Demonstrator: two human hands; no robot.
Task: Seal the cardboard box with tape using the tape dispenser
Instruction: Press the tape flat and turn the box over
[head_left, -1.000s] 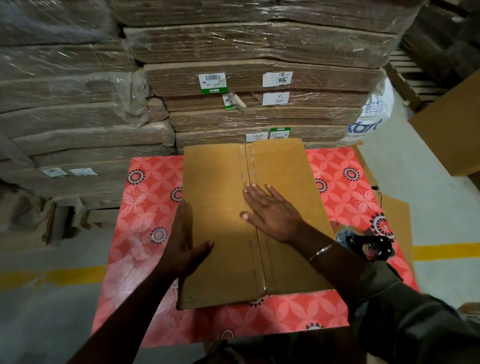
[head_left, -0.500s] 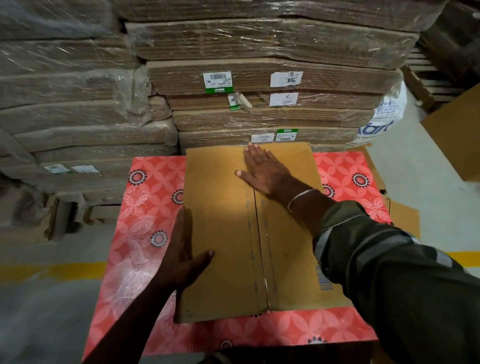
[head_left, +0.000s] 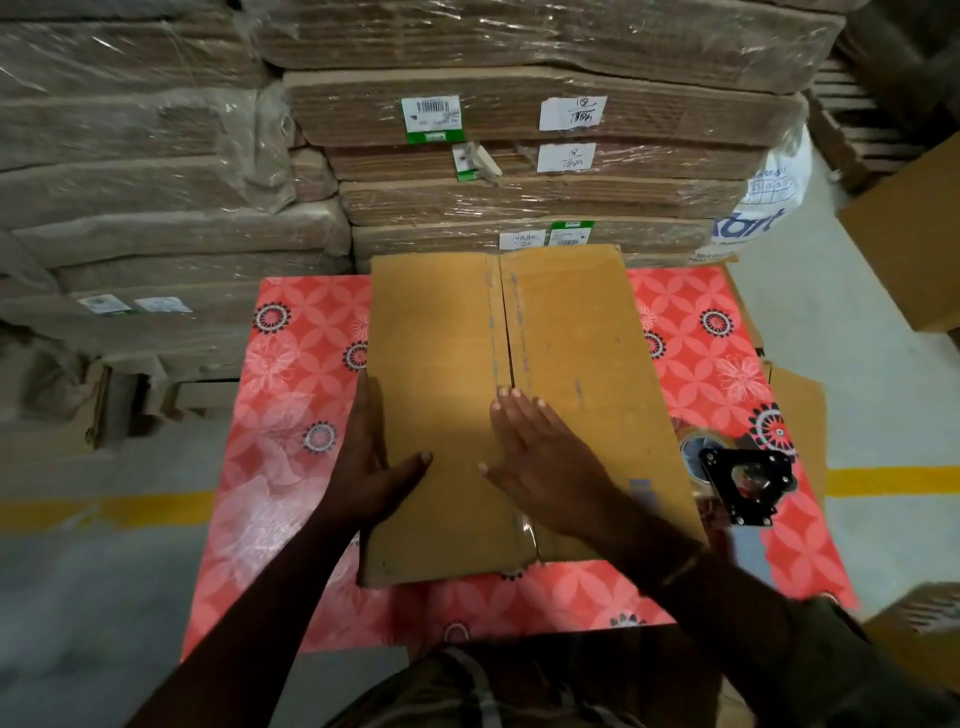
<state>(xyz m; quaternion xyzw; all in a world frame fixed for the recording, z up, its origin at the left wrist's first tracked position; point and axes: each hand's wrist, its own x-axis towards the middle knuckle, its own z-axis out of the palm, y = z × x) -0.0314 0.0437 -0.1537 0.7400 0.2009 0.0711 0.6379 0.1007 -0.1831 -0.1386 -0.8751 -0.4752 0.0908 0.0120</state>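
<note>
Here the cardboard box (head_left: 447, 374) lies flat in the middle of the counter (head_left: 291, 415), which is covered in a red flowered cloth, and its two top flaps meet along a centre seam (head_left: 505, 332) that runs away from the person. The right hand (head_left: 545, 462) lies palm down with fingers spread across the seam near its close end, probably to press the flaps level; its grip is wide and holds nothing. The left hand (head_left: 366, 462) braces the box's left edge, thumb on top and fingers down the side, likely to stop it sliding. The tape dispenser (head_left: 740, 478) rests on the cloth just beside the box's right edge, untouched. Shrink-wrapped stacks of flat cardboard (head_left: 519, 124) stand behind the counter, clear of the seam. Nothing blocks the reach to the dispenser.
</note>
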